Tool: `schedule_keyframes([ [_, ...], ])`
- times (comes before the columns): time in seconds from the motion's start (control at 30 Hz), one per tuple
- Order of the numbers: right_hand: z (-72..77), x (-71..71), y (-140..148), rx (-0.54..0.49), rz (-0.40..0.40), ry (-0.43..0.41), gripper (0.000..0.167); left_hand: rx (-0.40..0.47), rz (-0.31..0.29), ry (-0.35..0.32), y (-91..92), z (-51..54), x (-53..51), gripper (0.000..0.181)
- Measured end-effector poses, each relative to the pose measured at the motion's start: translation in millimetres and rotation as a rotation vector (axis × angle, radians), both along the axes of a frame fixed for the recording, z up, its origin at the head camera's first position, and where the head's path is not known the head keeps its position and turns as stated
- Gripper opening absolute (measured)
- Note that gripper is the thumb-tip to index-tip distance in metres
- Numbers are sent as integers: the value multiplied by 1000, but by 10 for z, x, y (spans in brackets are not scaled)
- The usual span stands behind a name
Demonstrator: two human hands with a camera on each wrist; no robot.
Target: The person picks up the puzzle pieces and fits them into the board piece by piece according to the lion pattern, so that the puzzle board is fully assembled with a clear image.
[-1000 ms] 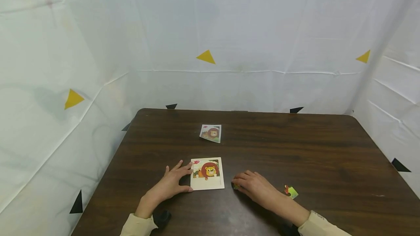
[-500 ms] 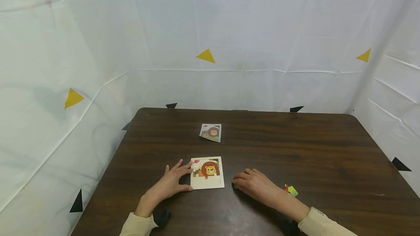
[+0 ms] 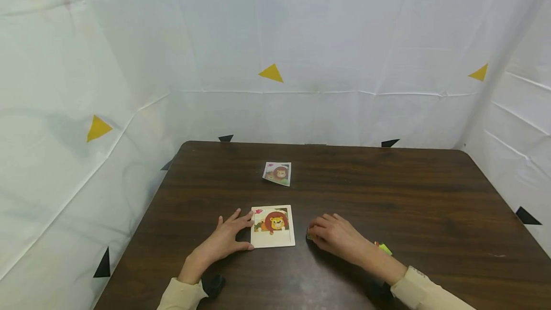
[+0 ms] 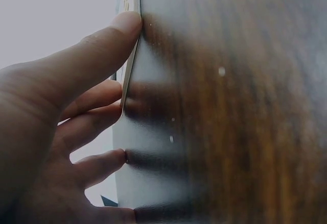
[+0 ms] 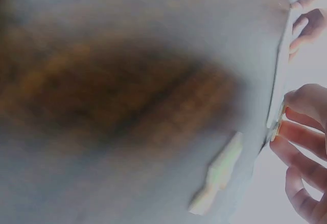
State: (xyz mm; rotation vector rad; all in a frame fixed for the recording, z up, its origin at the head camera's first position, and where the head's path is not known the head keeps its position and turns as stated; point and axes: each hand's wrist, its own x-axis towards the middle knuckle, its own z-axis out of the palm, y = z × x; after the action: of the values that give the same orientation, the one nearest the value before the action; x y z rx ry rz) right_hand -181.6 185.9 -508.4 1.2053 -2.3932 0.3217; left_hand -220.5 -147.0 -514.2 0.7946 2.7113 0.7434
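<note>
A square puzzle board (image 3: 273, 241) with a pale frame lies on the table. Lion picture pieces fill its upper part, and its lower part shows bare cream. My left hand (image 3: 221, 242), fingers spread, touches the board's left edge with thumb and fingertips; in the left wrist view the thumb (image 4: 97, 48) lies against that edge. To the right of the board, my right hand (image 3: 337, 238) pinches a small puzzle piece (image 3: 308, 235), mostly hidden by the fingers. Another puzzle piece (image 3: 385, 249), green and red, lies beyond the right forearm, partly covered by it.
A paper picture of the lion (image 3: 277, 174), one corner curled up, lies behind the board. The dark wooden table (image 3: 387, 190) reaches back to white sheeting (image 3: 327, 37) with yellow and black triangles. A black wrist device (image 3: 213, 285) sits under the left wrist.
My right hand has moved slightly up and away from the board with the puzzle piece, which now shows less. The forearm covers more of the loose piece. My left hand stays on the board.
</note>
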Motion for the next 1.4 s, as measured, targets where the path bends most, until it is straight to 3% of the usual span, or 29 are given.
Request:
schedule_keyframes([
  [0.37, 164, -104, -123, -55, 53, 43, 27, 5, -13, 10, -6, 5, 9, 62],
  [0.7, 250, -80, -366, -139, 51, -4, 24, -1, -6, -2, -3, 6, 23, 62],
  [0.87, 298, -77, -475, -124, 48, -8, 24, 16, -11, 3, -5, 17, 25, 61],
  [1.4, 227, -141, -616, -90, 27, -113, 23, 5, -11, 5, -14, 9, 11, 60],
])
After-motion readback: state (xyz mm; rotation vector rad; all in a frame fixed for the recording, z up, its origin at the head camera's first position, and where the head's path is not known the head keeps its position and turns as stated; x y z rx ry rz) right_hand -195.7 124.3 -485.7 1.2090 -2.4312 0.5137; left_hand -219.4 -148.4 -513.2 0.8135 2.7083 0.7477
